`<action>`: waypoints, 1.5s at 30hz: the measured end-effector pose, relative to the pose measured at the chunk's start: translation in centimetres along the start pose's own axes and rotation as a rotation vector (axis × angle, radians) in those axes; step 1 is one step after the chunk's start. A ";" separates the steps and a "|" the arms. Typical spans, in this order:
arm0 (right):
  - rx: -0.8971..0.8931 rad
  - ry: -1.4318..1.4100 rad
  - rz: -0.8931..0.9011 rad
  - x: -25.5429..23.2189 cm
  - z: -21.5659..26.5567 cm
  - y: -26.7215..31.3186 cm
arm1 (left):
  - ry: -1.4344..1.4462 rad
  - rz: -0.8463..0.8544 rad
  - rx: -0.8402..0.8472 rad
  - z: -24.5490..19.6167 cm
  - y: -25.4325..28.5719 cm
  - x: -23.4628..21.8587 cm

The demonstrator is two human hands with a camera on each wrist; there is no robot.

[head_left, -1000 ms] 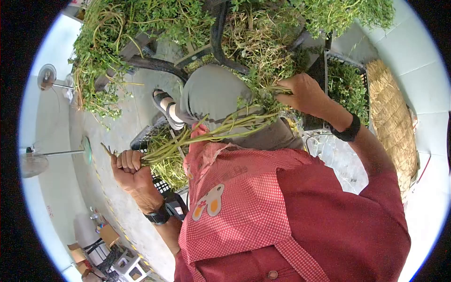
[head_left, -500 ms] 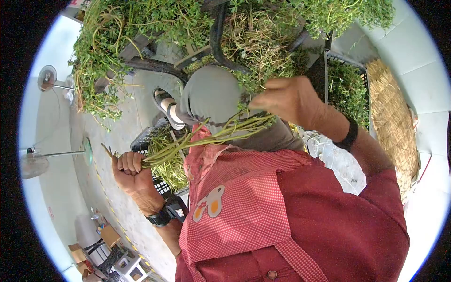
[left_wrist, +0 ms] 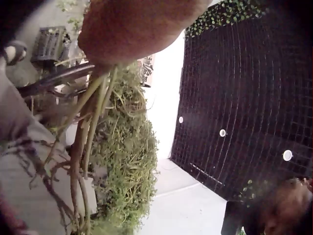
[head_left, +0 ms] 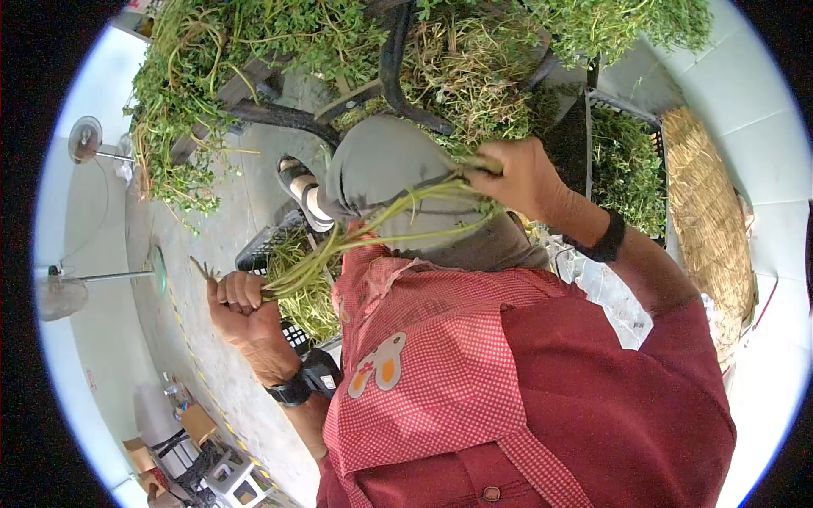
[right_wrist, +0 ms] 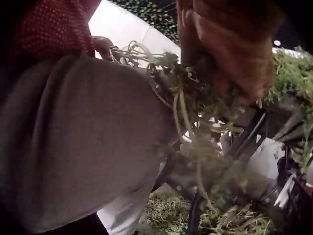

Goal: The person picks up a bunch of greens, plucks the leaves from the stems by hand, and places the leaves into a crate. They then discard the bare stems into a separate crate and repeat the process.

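Note:
My left hand [head_left: 246,326] grips a bundle of long green stems [head_left: 381,222] by one end, with cut tips poking out past the fist. The stems stretch across the lap toward my right hand [head_left: 529,182], which pinches leafy greens at the far end and looks slightly blurred. In the right wrist view, leafy sprigs [right_wrist: 183,110] hang below the curled fingers of that hand. Stems [left_wrist: 80,142] trail beneath the left hand in the left wrist view. Part of the bundle's leafy end is hidden by my right fingers.
Heaped leafy greens [head_left: 279,34] cover a dark-framed table ahead. Below, a pile of trimmed greens [head_left: 470,76] lies on the floor. A crate of greens [head_left: 627,165] and a woven straw mat [head_left: 707,220] stand at right; another crate [head_left: 292,334] holds stems by the left hand.
My right hand has moved left along the bundle from the leafy end, then slightly back, and the stems have bowed upward. My left hand keeps its grip almost in place.

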State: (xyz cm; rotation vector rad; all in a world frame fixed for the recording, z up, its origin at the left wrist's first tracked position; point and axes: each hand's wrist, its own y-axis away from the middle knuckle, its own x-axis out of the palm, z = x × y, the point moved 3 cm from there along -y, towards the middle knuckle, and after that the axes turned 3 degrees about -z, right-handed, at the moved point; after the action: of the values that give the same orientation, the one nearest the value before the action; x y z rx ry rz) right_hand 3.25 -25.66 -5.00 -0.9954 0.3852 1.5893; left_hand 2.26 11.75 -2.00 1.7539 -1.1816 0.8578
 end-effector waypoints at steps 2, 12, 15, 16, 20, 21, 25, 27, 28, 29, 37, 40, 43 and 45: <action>0.231 -0.154 -0.073 0.2 -2.0 -0.3 | -0.012 0.025 -0.021 0.6 0.1 0.3; 0.757 -1.250 -0.255 -3.9 -8.7 1.9 | 0.002 0.039 -0.004 -0.8 0.2 0.4; 0.723 -1.342 -0.192 -3.4 -6.9 2.1 | -0.011 0.025 0.011 -0.6 0.1 0.7; 0.683 -1.350 -0.142 -3.2 -7.4 2.4 | -0.014 0.025 0.007 -0.5 0.2 0.9; 0.651 -0.966 -0.204 -7.8 -11.3 4.2 | -0.019 -0.005 0.038 -0.8 0.7 1.4; 0.432 -0.770 -0.304 -9.2 -14.0 5.4 | -0.018 0.010 0.030 -0.9 0.8 1.4; 0.829 -0.397 -0.495 -15.0 -25.4 12.3 | -0.007 0.045 0.023 -1.0 0.1 0.5; 0.943 -0.301 -0.515 -15.3 -25.9 14.8 | -0.014 0.021 0.037 -1.1 -0.2 0.2; 0.983 -0.271 -0.523 -15.3 -26.2 15.6 | -0.016 0.026 0.032 -1.1 -0.1 0.3; 0.925 -0.096 -0.439 -15.2 -26.5 15.6 | -0.036 0.021 0.030 -1.1 -0.1 0.5; 0.411 -0.199 -0.064 -6.5 -12.2 5.7 | -0.057 0.017 0.023 -1.6 -0.8 -0.3; 0.205 -0.312 0.012 -3.8 -6.5 3.1 | -0.007 0.032 -0.001 -1.6 -0.6 -0.2; 0.087 -0.271 0.066 -2.1 -4.8 1.8 | -0.030 -0.018 0.039 -1.3 -0.4 -0.1; -0.113 -0.209 -0.019 -1.3 -4.1 1.6 | -0.003 -0.038 0.023 -1.4 -0.2 -0.4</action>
State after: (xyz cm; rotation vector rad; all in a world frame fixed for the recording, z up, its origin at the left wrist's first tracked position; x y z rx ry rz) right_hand 3.38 -29.89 -6.83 -0.9039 0.1438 1.6940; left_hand 2.19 13.17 -1.79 1.7906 -1.1414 0.8496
